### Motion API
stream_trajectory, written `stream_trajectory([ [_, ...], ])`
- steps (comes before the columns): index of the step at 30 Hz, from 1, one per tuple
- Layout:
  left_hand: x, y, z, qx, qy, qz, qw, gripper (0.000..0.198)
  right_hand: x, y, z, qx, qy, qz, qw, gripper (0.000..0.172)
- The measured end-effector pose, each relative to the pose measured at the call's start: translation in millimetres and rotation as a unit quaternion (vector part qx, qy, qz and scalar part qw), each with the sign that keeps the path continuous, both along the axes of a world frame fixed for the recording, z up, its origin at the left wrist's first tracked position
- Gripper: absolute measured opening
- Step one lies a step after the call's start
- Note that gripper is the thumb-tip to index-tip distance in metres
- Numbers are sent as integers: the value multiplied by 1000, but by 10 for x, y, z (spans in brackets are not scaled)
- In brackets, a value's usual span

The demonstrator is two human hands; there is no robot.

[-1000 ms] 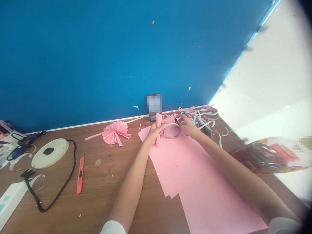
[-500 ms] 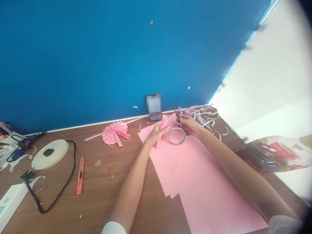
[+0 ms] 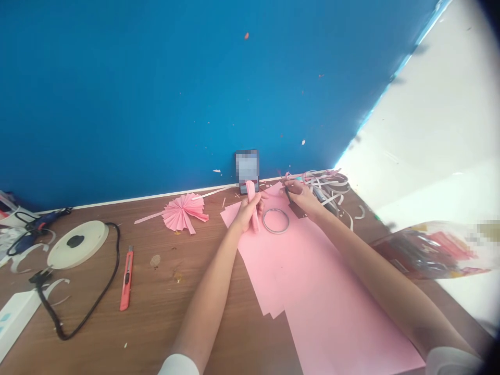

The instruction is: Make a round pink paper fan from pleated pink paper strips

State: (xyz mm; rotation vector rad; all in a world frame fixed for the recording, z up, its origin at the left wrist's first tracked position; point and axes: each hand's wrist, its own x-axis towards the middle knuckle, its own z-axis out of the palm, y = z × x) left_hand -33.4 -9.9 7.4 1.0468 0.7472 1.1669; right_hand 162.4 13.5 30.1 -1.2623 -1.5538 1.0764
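A folded, pleated strip of pink paper (image 3: 250, 195) stands nearly upright in my left hand (image 3: 248, 210), whose fingers are wrapped round it. My right hand (image 3: 301, 197) is closed on the dark handles of scissors (image 3: 288, 195), their blades pointing up and away to the left. Between my hands a thin grey ring (image 3: 275, 221) lies on large pink paper sheets (image 3: 312, 281), which pass beneath both forearms. To the left of my left hand rests a pink pleated paper fan (image 3: 184, 212) with strips sticking out.
A phone (image 3: 247, 169) leans on the blue wall. Paper strips (image 3: 330, 185) are heaped at the back right, near a plastic bag (image 3: 433, 250). On the left are a red cutter (image 3: 127, 278), a round cream disc (image 3: 78, 245), a black cable (image 3: 99, 302) and a white box (image 3: 17, 317).
My left hand has turned the pleated strip more upright and moved it slightly left. The ring has shifted a little left. In my right hand the scissors have tilted further left.
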Motion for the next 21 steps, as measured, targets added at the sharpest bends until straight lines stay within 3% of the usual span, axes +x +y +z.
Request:
stream_trajectory([
  [3, -6, 11, -9, 5, -21, 9, 1000, 37, -28, -30, -13, 135, -140, -22, 981, 37],
  [7, -9, 37, -10, -9, -54, 47, 997, 39, -73, -85, -58, 269, -310, -71, 909, 36],
  [10, -16, 61, -17, -31, -74, 77, 994, 38, -81, -102, -81, 303, -348, -60, 885, 38],
  [16, -91, 92, -4, -79, -138, 113, 981, 37, -55, -130, -111, 299, -343, 15, 890, 43],
  [21, -142, 90, 29, -77, -154, 139, 975, 34, -61, -161, -154, 325, -396, 58, 857, 34],
])
